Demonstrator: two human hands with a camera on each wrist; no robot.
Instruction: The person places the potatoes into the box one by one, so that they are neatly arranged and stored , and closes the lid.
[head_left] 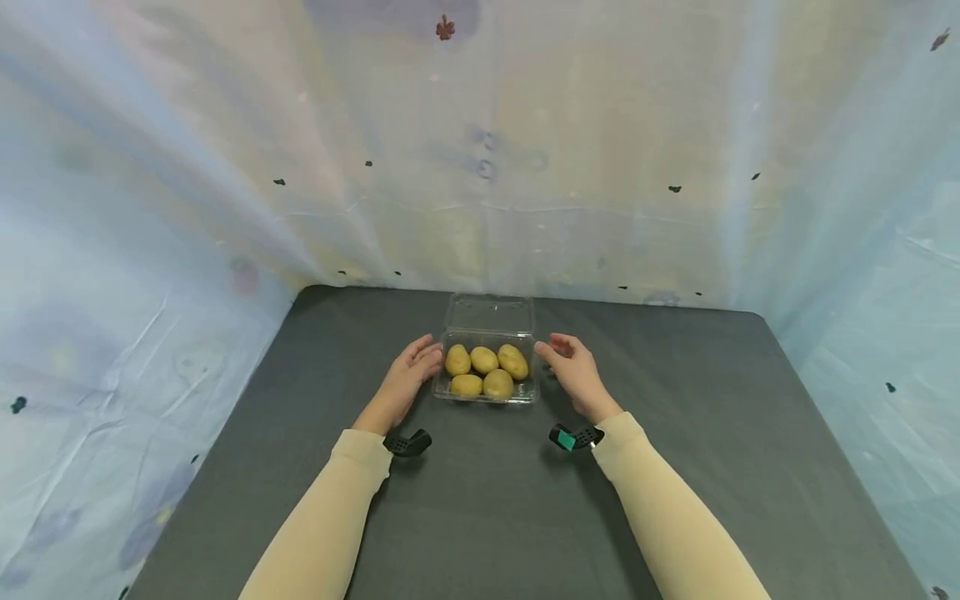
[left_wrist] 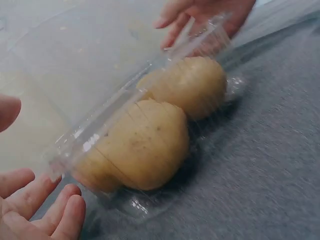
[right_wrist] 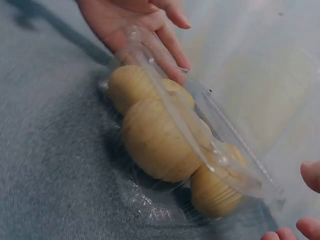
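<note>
A clear plastic clamshell box (head_left: 486, 398) holds several yellow potatoes (head_left: 498, 384), with its transparent lid (head_left: 489, 315) tipped back on the far side. At the box's left end is my left hand (head_left: 408, 377), thumb and fingers apart and fingertips close to the wall. My right hand (head_left: 577, 372) is by the opposite end, its fingers loosely bent with nothing between them. The left wrist view shows the potatoes (left_wrist: 150, 145) through the clear side, beside the left fingers (left_wrist: 70, 215). Whether either hand touches the plastic, I cannot tell.
A dark grey cloth (head_left: 480, 508) covers the table under the box. Behind the table and along both sides hangs a pale patterned sheet (head_left: 570, 167). Black bands (head_left: 407, 443) are on both wrists, below light yellow sleeves (head_left: 322, 517).
</note>
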